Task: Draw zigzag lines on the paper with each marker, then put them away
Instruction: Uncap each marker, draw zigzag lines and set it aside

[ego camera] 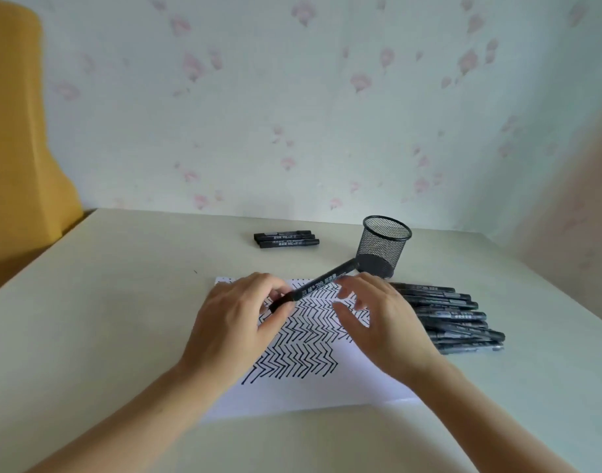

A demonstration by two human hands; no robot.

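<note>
A white paper (pixel 313 387) lies on the table, covered with black zigzag lines (pixel 306 336). My left hand (pixel 238 322) grips the near end of a black marker (pixel 321 281) that points up and to the right above the paper. My right hand (pixel 378 319) hovers just right of the marker with fingers spread and loosely curled, holding nothing. Whether the marker's cap is on is hidden by my left fingers.
A black mesh pen holder (pixel 383 247) stands behind the paper. A row of several black markers (pixel 453 319) lies to the right of the paper. Three more markers (pixel 286 240) lie at the back centre. A yellow chair (pixel 16 131) stands at left.
</note>
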